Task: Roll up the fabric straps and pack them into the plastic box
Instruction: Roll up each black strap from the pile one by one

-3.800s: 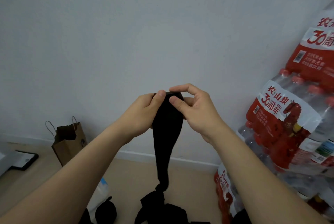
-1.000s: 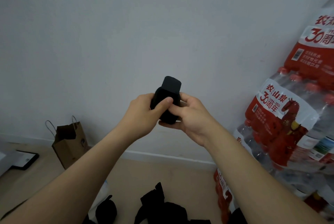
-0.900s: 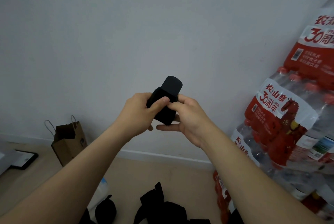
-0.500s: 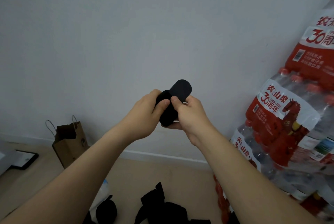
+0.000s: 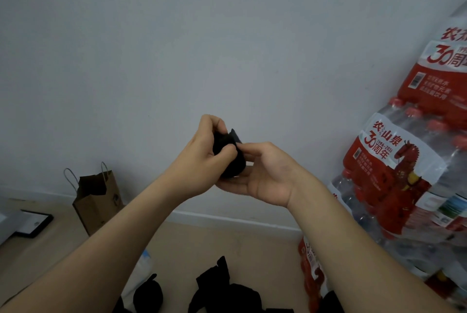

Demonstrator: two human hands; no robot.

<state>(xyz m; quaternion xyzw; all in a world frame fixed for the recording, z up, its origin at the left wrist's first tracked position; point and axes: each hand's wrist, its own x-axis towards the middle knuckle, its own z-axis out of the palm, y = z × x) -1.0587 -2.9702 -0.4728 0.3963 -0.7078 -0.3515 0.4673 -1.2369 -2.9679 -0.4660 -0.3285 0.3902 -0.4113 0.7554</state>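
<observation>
Holding a rolled black strap point(image 5: 231, 161) up in front of the wall point(image 5: 227, 35), well above the floor point(image 5: 202, 244). Clamping it from the left with the left hand point(image 5: 199, 158), fingers and thumb curled round the roll. Cradling it from below with the right hand point(image 5: 267, 176), palm up, thumb pinching the top, with a short flap poking up between the two hands.

Lying on the floor at the bottom edge, well below the hands: a heap of loose straps point(image 5: 227, 292), black and crumpled. Sitting just left of the heap, at the edge of the left forearm: a second roll point(image 5: 147, 295). Peeking out above that roll: something pale and plastic point(image 5: 140, 269), mostly hidden behind the forearm and too little showing to identify.

Standing against the wall at left: a brown paper bag point(image 5: 97, 201) with thin loop handles, something dark showing at its mouth. Lying further left: a flat black-framed panel point(image 5: 35, 221). Towering at right, close beside the right forearm: stacked water packs point(image 5: 394, 173), shrink-wrapped, with red labels and red caps.

Running along the foot of the pale grey wall: a white skirting point(image 5: 227, 219). Stretching below it: tan flooring.
</observation>
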